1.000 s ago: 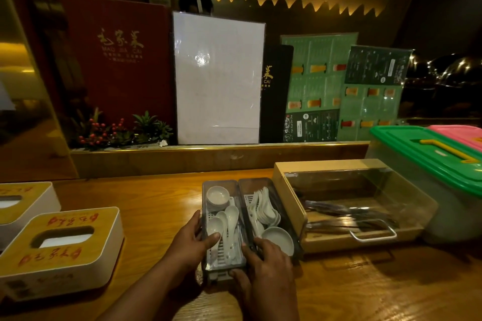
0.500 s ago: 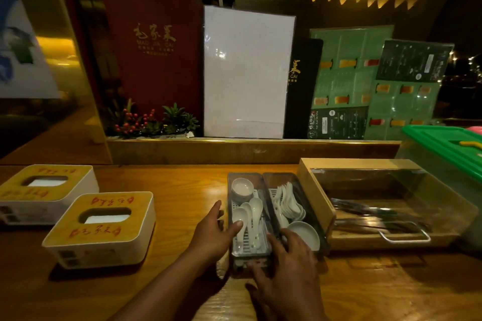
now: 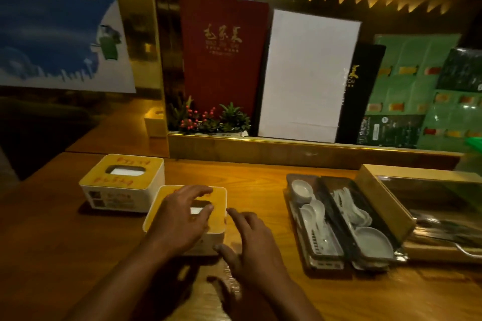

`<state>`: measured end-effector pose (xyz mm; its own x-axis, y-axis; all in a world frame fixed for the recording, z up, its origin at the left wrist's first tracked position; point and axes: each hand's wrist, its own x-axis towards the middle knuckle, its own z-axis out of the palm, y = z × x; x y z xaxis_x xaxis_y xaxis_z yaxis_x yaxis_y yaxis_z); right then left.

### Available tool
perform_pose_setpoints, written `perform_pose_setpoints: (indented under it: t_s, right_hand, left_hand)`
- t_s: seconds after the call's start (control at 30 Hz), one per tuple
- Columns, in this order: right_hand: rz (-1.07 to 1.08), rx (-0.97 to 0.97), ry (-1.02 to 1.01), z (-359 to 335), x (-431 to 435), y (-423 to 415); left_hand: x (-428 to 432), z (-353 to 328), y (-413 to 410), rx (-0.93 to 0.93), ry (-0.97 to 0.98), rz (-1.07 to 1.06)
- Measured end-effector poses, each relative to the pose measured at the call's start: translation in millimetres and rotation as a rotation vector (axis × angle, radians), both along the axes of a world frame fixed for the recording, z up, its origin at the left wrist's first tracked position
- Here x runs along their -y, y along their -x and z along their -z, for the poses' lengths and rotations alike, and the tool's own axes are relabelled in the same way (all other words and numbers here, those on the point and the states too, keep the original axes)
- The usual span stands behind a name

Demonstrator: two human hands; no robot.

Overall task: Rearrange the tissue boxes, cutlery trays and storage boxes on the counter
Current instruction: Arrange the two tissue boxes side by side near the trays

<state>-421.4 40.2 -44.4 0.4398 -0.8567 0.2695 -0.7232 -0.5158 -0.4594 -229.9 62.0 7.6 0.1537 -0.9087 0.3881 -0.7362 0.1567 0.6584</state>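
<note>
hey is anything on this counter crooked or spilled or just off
Nothing spilled or damaged. The two cutlery trays lie angled to the counter's back edge, near ends swung right. The two tissue boxes are staggered: the near tissue box, under the left hand, overlaps the far tissue box's corner.

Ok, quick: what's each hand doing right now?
Left hand: open, spread on top of the near tissue box, not gripping.
Right hand: open, beside the box, holding nothing.
</note>
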Motion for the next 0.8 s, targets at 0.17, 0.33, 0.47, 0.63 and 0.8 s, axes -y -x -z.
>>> perform_pose_setpoints:
  t_s: [0.17, 0.33, 0.47, 0.63, 0.8]
  right_hand:
    - [0.123, -0.090, -0.012, 3, 10, -34]
    - [0.185, -0.145, -0.036, 0, 22, -19]
    - [0.236, -0.195, -0.023, -7, 37, 0]
    - [0.366, -0.143, -0.023, -7, 56, 28]
    - [0.473, -0.094, -0.020, -5, 68, 46]
  left_hand:
    - [-12, 15, -64, 0.019, -0.068, -0.066]
    - [-6, 53, -80, -0.191, -0.299, -0.027]
    - [17, 67, -49, -0.372, -0.276, 0.013]
    - [51, 64, -2, -0.701, -0.302, 0.053]
    - [79, 53, 30, -0.662, -0.304, 0.089]
